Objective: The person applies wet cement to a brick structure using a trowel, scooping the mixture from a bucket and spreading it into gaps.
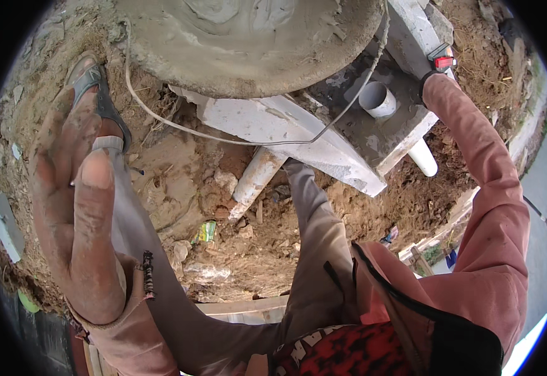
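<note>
The left hand (79,219) was raised close to the camera at the left, its fingers lying near one another and its thumb extended upward; whether anything lay in the palm could not be told. The right arm, in a faded pink sleeve (483,163), reached toward a small red-and-metal object (444,61) beside the pale concrete at the upper right; the right hand could not be made out there, so its grip could not be told. A large round basin (242,89) of wet grey mortar (223,15) stood at the top centre, a thin pale wire (192,133) looping below it. Under its lower edge, a long whitish concrete beam (298,128) slanted down rightward, next to a grey, square-edged concrete form (395,135) with an upright white plastic pipe (377,100). A dirt-streaked white pipe (258,178) leaned beneath the beam, over brown, rubble-strewn earth (255,269).
</note>
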`<state>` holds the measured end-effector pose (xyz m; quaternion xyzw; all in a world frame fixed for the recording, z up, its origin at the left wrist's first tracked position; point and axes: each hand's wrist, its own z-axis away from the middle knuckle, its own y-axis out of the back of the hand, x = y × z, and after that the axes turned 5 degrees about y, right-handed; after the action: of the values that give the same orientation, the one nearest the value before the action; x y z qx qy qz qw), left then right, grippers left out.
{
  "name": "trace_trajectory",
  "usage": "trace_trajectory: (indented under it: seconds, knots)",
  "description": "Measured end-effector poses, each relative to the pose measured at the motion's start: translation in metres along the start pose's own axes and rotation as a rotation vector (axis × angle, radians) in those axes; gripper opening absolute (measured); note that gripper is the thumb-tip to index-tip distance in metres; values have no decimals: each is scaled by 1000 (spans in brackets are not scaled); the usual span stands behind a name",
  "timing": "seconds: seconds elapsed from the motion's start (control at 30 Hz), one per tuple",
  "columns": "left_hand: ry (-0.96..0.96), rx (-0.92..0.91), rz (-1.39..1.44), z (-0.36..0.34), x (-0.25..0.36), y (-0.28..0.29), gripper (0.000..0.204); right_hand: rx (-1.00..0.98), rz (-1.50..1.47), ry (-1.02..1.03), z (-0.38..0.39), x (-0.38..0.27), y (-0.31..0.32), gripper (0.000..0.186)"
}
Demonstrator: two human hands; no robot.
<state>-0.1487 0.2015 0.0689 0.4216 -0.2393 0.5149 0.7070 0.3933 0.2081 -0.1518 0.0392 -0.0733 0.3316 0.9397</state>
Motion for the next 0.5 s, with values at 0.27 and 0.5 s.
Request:
trace_trajectory:
  seconds: [0.27,0.5]
  knots:
    - [120,-56,90,-23,-2,-3,63,362,-1256,40,229,20,-9,46]
    - [192,-129,360,-33,-6,-24,65,983,-1463,491,282,-64,21,54]
